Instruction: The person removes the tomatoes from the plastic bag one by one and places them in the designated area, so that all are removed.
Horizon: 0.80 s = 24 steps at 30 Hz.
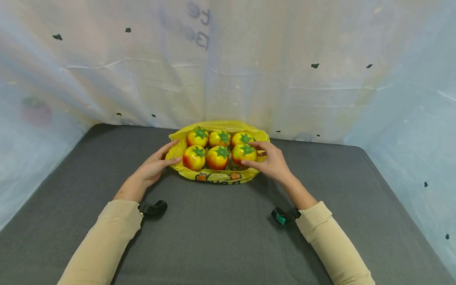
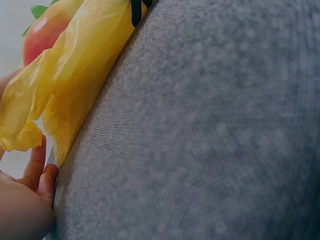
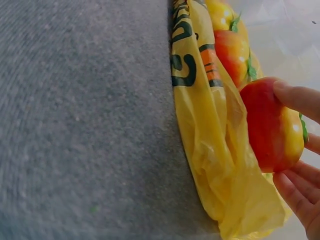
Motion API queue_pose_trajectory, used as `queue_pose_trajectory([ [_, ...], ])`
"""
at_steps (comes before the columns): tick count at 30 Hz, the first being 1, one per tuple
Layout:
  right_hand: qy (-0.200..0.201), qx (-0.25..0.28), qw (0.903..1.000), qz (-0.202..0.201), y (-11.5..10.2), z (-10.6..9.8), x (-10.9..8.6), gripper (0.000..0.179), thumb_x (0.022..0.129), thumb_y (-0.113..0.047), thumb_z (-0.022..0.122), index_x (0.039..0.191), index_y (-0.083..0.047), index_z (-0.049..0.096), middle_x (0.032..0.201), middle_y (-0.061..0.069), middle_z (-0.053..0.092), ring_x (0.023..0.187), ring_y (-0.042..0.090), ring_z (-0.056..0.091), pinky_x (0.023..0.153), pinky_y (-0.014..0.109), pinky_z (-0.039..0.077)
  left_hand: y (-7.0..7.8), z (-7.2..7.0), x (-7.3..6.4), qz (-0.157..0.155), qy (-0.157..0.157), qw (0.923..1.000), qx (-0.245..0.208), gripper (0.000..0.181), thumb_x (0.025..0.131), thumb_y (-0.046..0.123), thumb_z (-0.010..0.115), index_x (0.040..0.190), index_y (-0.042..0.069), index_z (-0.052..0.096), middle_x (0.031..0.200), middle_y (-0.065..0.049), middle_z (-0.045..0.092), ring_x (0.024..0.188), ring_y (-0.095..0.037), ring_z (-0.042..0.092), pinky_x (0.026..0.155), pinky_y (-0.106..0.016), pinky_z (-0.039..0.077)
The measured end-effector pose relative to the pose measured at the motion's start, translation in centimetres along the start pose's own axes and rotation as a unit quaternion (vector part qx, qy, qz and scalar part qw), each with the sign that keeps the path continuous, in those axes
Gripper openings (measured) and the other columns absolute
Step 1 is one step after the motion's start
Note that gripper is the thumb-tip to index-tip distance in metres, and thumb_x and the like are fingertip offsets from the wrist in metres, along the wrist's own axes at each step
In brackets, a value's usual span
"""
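A yellow plastic bag (image 1: 213,179) lies on the dark table, its mouth spread wide. Inside sit several glossy red-and-yellow tomatoes with green leafy tops, in two rows. My right hand (image 1: 272,160) grips the front right tomato (image 1: 243,155) between thumb and fingers. Seen from the right wrist, that tomato (image 3: 272,125) stands above the crumpled bag rim (image 3: 235,150). My left hand (image 1: 151,168) is at the bag's left end, thumb and fingers spread and touching its side. In the left wrist view, the bag (image 2: 80,75) hides part of the left hand's fingers (image 2: 37,160).
The dark grey table (image 1: 221,237) stretches in front of the bag and to both sides. A whitish plastic sheet (image 1: 249,79) hangs close behind the bag, with more sheeting at left and right. Black wrist straps (image 1: 153,208) sit on both arms.
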State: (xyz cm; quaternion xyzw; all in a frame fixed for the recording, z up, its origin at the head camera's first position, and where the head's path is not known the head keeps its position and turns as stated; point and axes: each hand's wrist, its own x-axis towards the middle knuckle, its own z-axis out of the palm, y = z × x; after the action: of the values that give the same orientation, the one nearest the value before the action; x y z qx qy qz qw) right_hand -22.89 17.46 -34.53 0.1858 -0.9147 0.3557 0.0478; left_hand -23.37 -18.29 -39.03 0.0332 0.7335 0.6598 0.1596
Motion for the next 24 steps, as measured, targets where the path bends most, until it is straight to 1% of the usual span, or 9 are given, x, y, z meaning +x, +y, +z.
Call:
queue_pose_trajectory([
  [5,0.010,0.002,0.9999,0.007,-0.1,-0.8,-0.1,0.059,0.079,-0.033,0.079,0.130,-0.012,0.059,0.126,0.007,0.059,0.107,0.027,0.058,0.091,0.046,0.050,0.0,0.0,0.1,-0.001,-0.001,1.0000,-0.003,0.075,0.096,0.020,0.059,0.156,0.026,0.014,0.161,-0.005,-0.013,0.147,-0.030,-0.010,0.114,-0.061,-0.004],
  [10,0.026,-0.003,0.9996,0.010,0.0,-1.5,-0.2,0.059,0.078,-0.033,0.080,0.129,-0.011,0.059,0.121,0.009,0.058,0.104,0.026,0.058,0.089,0.043,0.052,-0.1,0.0,0.1,0.004,-0.003,0.9999,-0.009,0.075,0.097,0.021,0.059,0.156,0.026,0.013,0.161,-0.006,-0.010,0.148,-0.031,-0.005,0.115,-0.059,-0.003],
  [14,0.036,-0.004,0.9992,0.016,0.2,-2.2,-0.3,0.059,0.079,-0.033,0.079,0.129,-0.011,0.058,0.123,0.010,0.058,0.106,0.027,0.058,0.090,0.044,0.051,-0.2,-0.1,0.1,0.008,-0.004,0.9999,-0.007,0.075,0.097,0.022,0.059,0.156,0.026,0.012,0.162,-0.006,-0.010,0.148,-0.031,-0.005,0.115,-0.058,-0.002],
  [17,0.042,-0.004,0.9987,0.029,0.3,-2.7,-0.4,0.060,0.079,-0.035,0.079,0.131,-0.012,0.057,0.126,0.011,0.057,0.107,0.029,0.059,0.091,0.045,0.050,-0.1,-0.1,0.0,0.006,-0.005,1.0000,-0.005,0.075,0.097,0.022,0.058,0.156,0.027,0.012,0.161,-0.005,-0.011,0.147,-0.030,-0.007,0.115,-0.059,-0.003],
  [20,0.050,-0.005,0.9978,0.043,0.5,-3.3,-0.6,0.062,0.079,-0.037,0.078,0.132,-0.013,0.056,0.126,0.012,0.057,0.106,0.031,0.060,0.091,0.045,0.050,0.0,0.0,0.0,0.005,-0.008,0.9999,-0.006,0.075,0.097,0.022,0.058,0.156,0.027,0.011,0.161,-0.005,-0.012,0.147,-0.030,-0.008,0.115,-0.059,-0.004],
  [24,0.063,0.000,0.9968,0.050,0.9,-4.1,-0.6,0.063,0.079,-0.038,0.078,0.132,-0.014,0.057,0.125,0.012,0.057,0.107,0.031,0.059,0.091,0.045,0.050,0.1,0.1,-0.1,0.009,-0.009,0.9999,-0.008,0.074,0.098,0.020,0.056,0.156,0.026,0.011,0.161,-0.007,-0.011,0.147,-0.031,-0.006,0.115,-0.058,-0.002],
])
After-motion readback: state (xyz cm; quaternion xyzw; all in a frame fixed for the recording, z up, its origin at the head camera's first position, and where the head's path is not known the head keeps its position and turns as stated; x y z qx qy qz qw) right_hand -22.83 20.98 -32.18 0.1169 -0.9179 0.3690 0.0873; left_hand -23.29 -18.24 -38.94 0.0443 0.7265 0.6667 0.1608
